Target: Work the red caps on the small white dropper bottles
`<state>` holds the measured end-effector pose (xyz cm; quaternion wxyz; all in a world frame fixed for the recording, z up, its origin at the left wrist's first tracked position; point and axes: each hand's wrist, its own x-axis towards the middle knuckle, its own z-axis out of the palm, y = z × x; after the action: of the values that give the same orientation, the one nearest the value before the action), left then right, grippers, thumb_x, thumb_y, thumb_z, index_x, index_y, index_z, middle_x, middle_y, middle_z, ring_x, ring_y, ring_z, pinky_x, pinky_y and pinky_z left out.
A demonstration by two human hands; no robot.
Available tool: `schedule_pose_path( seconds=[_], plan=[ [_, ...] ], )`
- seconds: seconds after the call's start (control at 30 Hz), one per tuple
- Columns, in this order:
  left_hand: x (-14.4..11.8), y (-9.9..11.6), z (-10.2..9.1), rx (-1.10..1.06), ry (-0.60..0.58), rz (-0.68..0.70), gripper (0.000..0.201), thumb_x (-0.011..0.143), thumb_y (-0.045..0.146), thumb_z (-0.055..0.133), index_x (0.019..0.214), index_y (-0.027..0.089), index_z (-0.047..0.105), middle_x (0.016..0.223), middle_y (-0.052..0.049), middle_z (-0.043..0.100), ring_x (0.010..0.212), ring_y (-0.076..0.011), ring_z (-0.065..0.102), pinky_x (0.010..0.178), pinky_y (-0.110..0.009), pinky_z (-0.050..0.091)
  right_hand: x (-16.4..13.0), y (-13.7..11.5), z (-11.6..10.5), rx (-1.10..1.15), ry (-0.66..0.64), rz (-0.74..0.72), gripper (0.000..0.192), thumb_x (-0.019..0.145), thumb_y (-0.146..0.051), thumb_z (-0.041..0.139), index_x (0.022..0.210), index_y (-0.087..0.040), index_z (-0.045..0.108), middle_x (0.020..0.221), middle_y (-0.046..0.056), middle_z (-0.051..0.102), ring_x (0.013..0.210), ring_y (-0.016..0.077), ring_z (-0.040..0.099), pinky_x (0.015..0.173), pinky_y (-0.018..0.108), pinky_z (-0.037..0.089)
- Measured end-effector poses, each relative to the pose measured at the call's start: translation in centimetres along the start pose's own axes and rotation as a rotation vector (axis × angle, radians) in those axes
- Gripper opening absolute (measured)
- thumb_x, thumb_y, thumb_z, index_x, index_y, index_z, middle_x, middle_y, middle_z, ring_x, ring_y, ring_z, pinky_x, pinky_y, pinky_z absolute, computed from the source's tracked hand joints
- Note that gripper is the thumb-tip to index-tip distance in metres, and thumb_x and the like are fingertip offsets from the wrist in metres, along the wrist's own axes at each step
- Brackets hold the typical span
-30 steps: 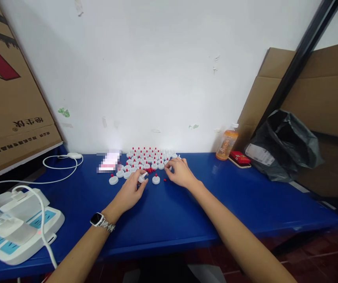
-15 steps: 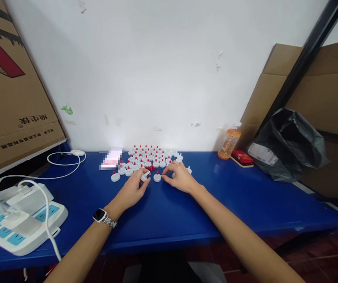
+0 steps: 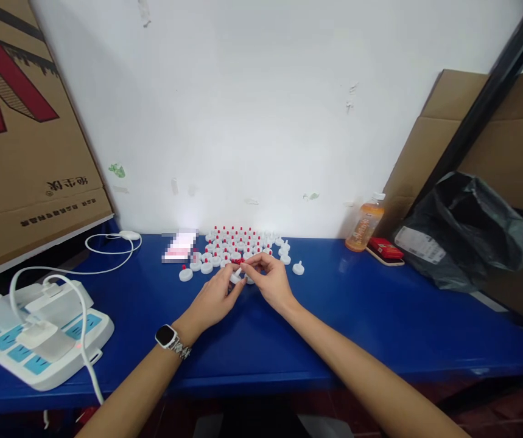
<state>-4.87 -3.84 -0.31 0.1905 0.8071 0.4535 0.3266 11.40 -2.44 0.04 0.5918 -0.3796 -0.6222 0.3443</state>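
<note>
- Both hands meet in the middle of the blue table [image 3: 380, 316], just in front of a big cluster of white caps with red tips [image 3: 238, 240] lined up against the wall.
- Left hand [image 3: 215, 298] is curled, thumb and forefinger pinched on one white cap [image 3: 235, 277] and holding it tilted just above the table, I'd guess so its open side faces the other hand.
- Right hand [image 3: 268, 281] is curled too, fingertips closed right at that same cap. It looks like it's pinching a small red piece, but honestly that's too tiny to be sure.
- A little heap of loose red bits [image 3: 237, 261] sits just behind the fingers, close enough to grab from, which is probably why it's there.
- A few plain white caps [image 3: 298, 268] lie off to the right, a bit apart from the red-tipped rows, like a separate "not done" bunch.
- Watch [image 3: 166, 336] on the left wrist.
- Other stuff: power strip [image 3: 37, 353] with white plugs and cable far left, orange drink bottle [image 3: 362, 225], black plastic bag [image 3: 466, 228], cardboard boxes both sides.
- Something near the caps is pixelated [image 3: 179, 246], can't tell what it is. The caps' back rows blur together, so no counting them.
</note>
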Motion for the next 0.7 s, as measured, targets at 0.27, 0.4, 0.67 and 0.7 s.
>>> schedule_pose_path(
  seconds=[0.27,0.4,0.67,0.7],
  plan=[
    [0.0,0.1,0.0,0.021,0.023,0.017,0.026,0.098,0.041,0.041,0.113,0.021,0.051,0.092,-0.005,0.064,0.083,-0.0214,0.062,0.068,-0.031,0.046,0.1,0.2,0.4,0.12,0.031,0.033,0.021,0.077,-0.036,0.073,0.09,-0.019,0.072,0.079,0.004,0.072,0.071,0.0164,0.064,0.067,0.028,0.05],
    [0.0,0.1,0.3,0.035,0.022,0.022,0.026,0.098,0.041,0.041,0.112,0.021,0.051,0.095,-0.006,0.064,0.083,-0.0212,0.061,0.068,-0.031,0.045,0.3,0.8,0.7,0.17,0.067,0.049,0.021,0.076,-0.039,0.075,0.083,-0.019,0.072,0.078,0.004,0.072,0.07,0.0171,0.065,0.067,0.029,0.051],
    [-0.1,0.2,0.4,0.0,0.042,0.037,0.024,0.099,0.04,0.04,0.111,0.021,0.049,0.097,-0.007,0.063,0.084,-0.0211,0.061,0.066,-0.031,0.045,0.1,0.5,1.3,0.17,0.081,0.036,0.021,0.072,-0.038,0.077,0.075,-0.019,0.07,0.078,0.004,0.072,0.071,0.0175,0.065,0.069,0.031,0.052],
    [-0.1,0.2,0.3,-0.005,0.047,0.037,0.024,0.099,0.04,0.04,0.112,0.021,0.049,0.099,-0.007,0.063,0.086,-0.0214,0.061,0.067,-0.032,0.046,0.1,0.4,1.3,0.174,0.081,0.035,0.02,0.072,-0.037,0.078,0.074,-0.019,0.07,0.078,0.004,0.072,0.071,0.0174,0.065,0.069,0.031,0.052]
  ],
)
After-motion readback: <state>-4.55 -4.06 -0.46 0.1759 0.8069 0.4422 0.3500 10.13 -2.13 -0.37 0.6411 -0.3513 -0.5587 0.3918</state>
